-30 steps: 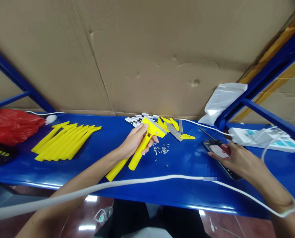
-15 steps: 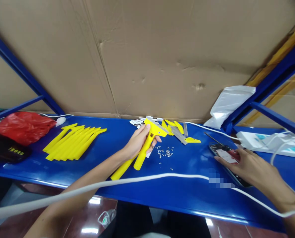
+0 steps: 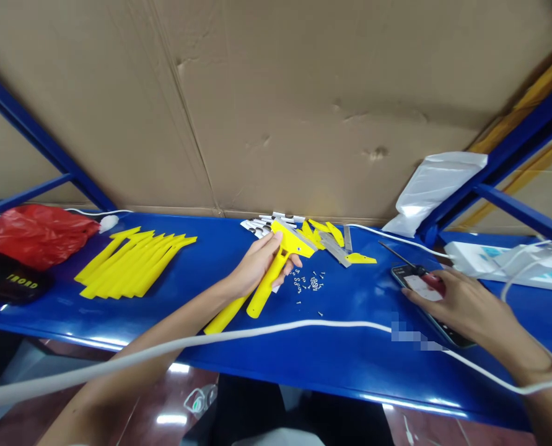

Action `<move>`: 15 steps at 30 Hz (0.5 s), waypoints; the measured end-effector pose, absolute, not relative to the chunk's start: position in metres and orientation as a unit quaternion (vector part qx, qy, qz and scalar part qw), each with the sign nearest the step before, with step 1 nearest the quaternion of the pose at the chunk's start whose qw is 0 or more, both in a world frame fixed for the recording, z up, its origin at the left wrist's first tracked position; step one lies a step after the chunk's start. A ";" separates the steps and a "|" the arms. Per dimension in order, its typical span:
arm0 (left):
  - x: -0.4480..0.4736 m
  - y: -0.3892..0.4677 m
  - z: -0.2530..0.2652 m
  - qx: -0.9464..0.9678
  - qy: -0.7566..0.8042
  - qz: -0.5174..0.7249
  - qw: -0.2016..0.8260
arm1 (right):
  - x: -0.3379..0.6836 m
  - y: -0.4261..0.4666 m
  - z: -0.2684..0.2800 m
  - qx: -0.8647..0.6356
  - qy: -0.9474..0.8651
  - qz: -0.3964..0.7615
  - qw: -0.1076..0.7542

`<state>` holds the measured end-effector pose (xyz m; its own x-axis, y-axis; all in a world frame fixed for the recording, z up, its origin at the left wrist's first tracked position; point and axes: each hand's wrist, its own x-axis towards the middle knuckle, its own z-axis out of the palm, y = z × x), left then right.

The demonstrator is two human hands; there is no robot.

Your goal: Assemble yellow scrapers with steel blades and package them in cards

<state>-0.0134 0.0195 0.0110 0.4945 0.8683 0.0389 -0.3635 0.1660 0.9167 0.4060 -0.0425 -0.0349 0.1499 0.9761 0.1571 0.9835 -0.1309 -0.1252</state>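
My left hand (image 3: 260,260) is closed around the head end of a yellow scraper (image 3: 276,266), its thumb on top and its handle slanting down toward me. A metal blade edge shows along the scraper's head. Beneath it another yellow handle (image 3: 227,316) lies on the table. Over at the right, my right hand (image 3: 464,303) grips a screwdriver (image 3: 427,276) by its dark red handle, the shaft pointing to the back left. A smartphone (image 3: 433,303) with a lit screen lies directly below that hand. Small screws and nuts (image 3: 310,283) are scattered between the hands.
Several yellow handles (image 3: 136,266) lie in a row at left, by a red plastic bag (image 3: 41,238) and a black case (image 3: 13,279). Metal blades (image 3: 335,249) and yellow pieces (image 3: 360,258) lie behind the screws. A white cable (image 3: 303,323) crosses in front; a power strip (image 3: 508,266) sits right.
The camera view has shifted slightly. Both hands keep their grips, the left on the scraper and the right on the screwdriver, with almost no movement.
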 end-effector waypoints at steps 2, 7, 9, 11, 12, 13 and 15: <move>-0.014 0.020 0.010 0.484 0.261 0.427 0.718 | 0.405 -0.042 -0.033 -0.754 -0.650 -0.020 0.090; -0.014 0.020 0.011 0.480 0.268 0.428 0.717 | 0.409 -0.039 -0.033 -0.763 -0.641 -0.011 0.080; -0.015 0.020 0.012 0.478 0.273 0.426 0.718 | 0.411 -0.038 -0.035 -0.760 -0.645 -0.010 0.079; -0.015 0.020 0.012 0.476 0.280 0.421 0.719 | 0.412 -0.039 -0.036 -0.755 -0.651 -0.015 0.074; -0.016 0.020 0.011 0.476 0.284 0.418 0.719 | 0.412 -0.039 -0.036 -0.754 -0.653 -0.020 0.071; -0.016 0.020 0.010 0.477 0.288 0.414 0.720 | 0.412 -0.039 -0.036 -0.752 -0.655 -0.022 0.068; -0.017 0.021 0.008 0.481 0.295 0.402 0.721 | 0.411 -0.039 -0.034 -0.758 -0.649 -0.016 0.059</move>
